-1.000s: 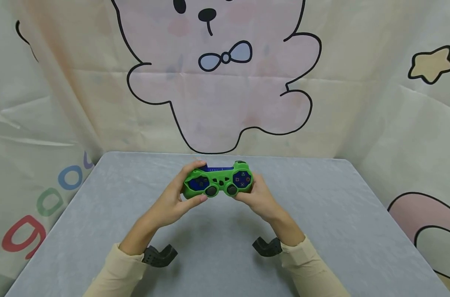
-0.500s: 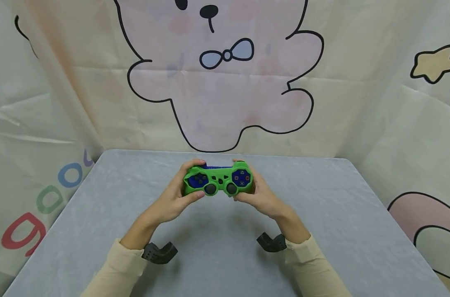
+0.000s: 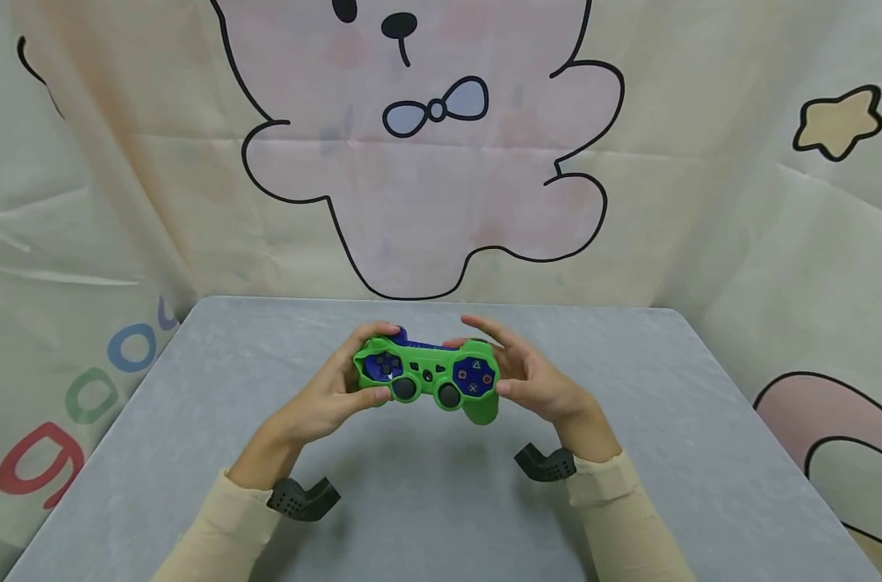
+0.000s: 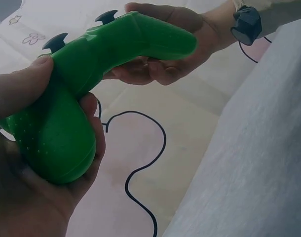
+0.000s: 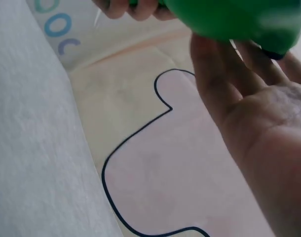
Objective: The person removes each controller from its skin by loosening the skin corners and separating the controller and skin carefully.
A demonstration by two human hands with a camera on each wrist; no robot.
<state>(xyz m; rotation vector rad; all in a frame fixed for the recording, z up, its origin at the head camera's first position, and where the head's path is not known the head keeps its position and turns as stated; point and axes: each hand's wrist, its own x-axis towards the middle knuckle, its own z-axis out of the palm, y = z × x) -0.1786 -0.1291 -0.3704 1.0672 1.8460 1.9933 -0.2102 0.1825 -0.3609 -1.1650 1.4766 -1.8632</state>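
A green and blue game controller (image 3: 428,356) is held up over the table, its button side toward the head camera and its right end tipped lower. My left hand (image 3: 324,404) grips the left handle, thumb on the front and fingers wrapped round behind, as the left wrist view shows on the controller's dotted grip (image 4: 56,133). Beside the right end is my right hand (image 3: 546,388), its fingers spread and loosely extended. Its thumb tip is at the controller's edge. In the right wrist view, the right palm (image 5: 269,123) faces the controller without wrapping the handle; fingertip contact is partly hidden.
A grey cloth-covered table (image 3: 426,517) lies below the hands. Behind it hangs a cream curtain (image 3: 673,202) with a printed bear. Dark camera mounts sit on the left wrist (image 3: 304,499) and right wrist (image 3: 546,463).
My right hand has loosened from the right handle and drawn back to the right, fingers spreading. The controller's right end has dipped, baring its handle. My left hand keeps its grip.
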